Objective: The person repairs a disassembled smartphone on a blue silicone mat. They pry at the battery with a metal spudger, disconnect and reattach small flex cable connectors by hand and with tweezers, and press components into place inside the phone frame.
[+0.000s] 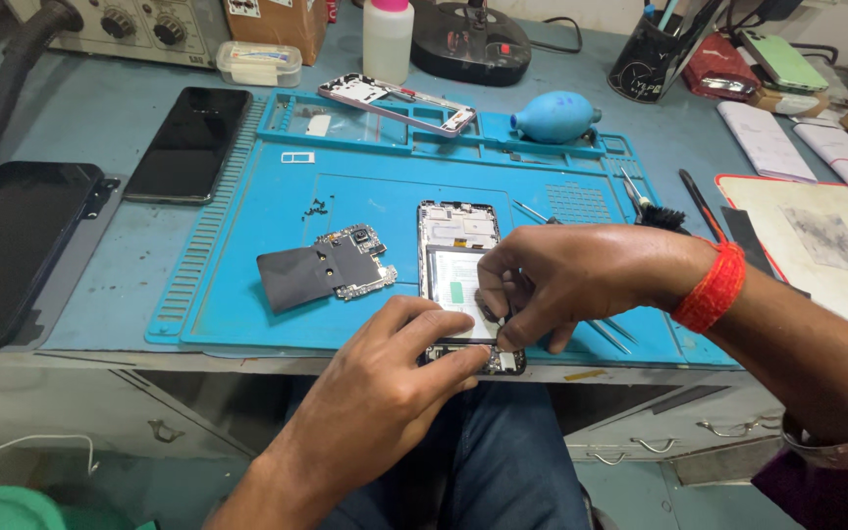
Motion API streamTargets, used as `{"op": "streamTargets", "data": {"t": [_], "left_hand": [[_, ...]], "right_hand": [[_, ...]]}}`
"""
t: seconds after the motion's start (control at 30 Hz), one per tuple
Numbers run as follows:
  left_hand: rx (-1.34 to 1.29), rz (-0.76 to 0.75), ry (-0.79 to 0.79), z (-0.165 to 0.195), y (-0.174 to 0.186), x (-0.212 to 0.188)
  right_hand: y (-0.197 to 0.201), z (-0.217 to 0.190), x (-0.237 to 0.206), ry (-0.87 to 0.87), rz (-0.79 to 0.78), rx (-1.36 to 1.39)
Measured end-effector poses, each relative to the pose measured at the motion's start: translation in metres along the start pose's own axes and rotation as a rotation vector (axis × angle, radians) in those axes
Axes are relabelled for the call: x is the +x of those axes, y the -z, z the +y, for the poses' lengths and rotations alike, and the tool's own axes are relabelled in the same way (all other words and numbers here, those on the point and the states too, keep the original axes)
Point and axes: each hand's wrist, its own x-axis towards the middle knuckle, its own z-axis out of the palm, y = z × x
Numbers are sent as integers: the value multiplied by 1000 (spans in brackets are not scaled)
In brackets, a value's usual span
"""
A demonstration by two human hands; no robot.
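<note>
An opened phone (455, 245) lies face down on the blue repair mat (267, 196), its battery and boards exposed. My left hand (385, 383) rests on the phone's lower end, fingers pressing near the bottom board. My right hand (561, 280), with a red thread band at the wrist, pinches a small part at the phone's lower right edge. What it pinches is too small to name. To the left of the phone lies a removed circuit board with a dark cover (331, 267).
A black phone (188, 142) and a dark tablet (17, 245) lie left of the mat. A phone frame (395, 103), blue air blower (554, 116), white bottle (387, 37), tweezers, brush (658, 214) and loose screws (318, 207) sit on the mat. The desk edge and drawers are below.
</note>
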Motion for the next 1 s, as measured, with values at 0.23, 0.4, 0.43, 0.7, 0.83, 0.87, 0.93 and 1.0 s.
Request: {"op": "streamTargets", "data": {"t": [0.23, 0.4, 0.43, 0.7, 0.83, 0.87, 0.93, 1.0], "left_hand": [[19, 3, -9, 0, 0, -1], [-12, -33, 42, 2, 0, 2], [-15, -45, 51, 2, 0, 3], [34, -27, 9, 0, -3, 3], [60, -41, 1, -1, -4, 3], [72, -44, -8, -1, -4, 3], [94, -53, -25, -1, -2, 4], [46, -68, -21, -2, 1, 4]], "right_hand": [[1, -3, 3, 12, -30, -42], [2, -10, -1, -11, -18, -114], [2, -10, -3, -7, -13, -141], [2, -5, -12, 83, 13, -146], [1, -9, -10, 35, 10, -143], [1, -11, -10, 23, 10, -157], [0, -14, -10, -4, 11, -184], [0, -16, -8, -30, 8, -237]]}}
